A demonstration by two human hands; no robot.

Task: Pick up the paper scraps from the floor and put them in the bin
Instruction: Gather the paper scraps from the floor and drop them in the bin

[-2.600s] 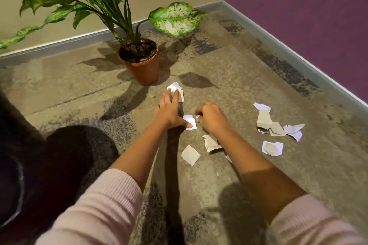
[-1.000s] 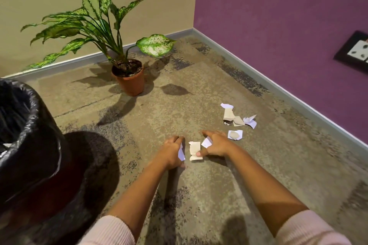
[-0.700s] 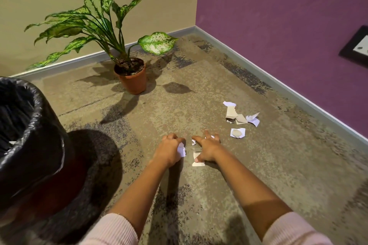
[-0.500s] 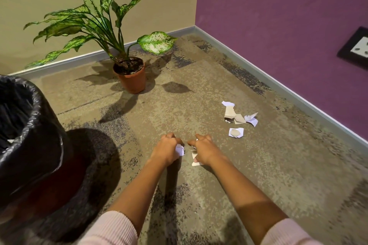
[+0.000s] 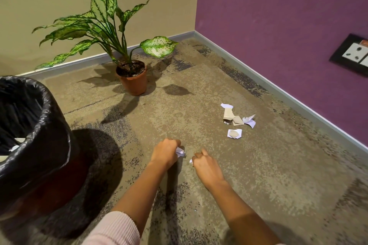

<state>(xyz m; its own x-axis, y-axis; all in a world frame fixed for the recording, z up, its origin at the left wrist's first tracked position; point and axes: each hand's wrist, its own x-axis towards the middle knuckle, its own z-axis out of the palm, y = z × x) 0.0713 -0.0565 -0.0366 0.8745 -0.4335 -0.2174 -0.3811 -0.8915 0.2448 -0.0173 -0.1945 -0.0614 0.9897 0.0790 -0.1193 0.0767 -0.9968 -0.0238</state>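
The left hand (image 5: 166, 154) has its grip closed round crumpled white scraps (image 5: 180, 152). The right hand (image 5: 207, 166), just beside it, is curled on a small white piece (image 5: 191, 161). More paper scraps (image 5: 236, 120) lie on the floor (image 5: 278, 165) to the right, well apart from the black-lined bin (image 5: 51, 129) on the left.

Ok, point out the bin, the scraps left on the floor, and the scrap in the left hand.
bin (image 5: 59, 135): head view, black liner at its rim.
floor scraps (image 5: 228, 114): head view, tan piece in the pile.
white scrap (image 5: 180, 152): head view, crumpled bit showing beside the left hand (image 5: 165, 154).
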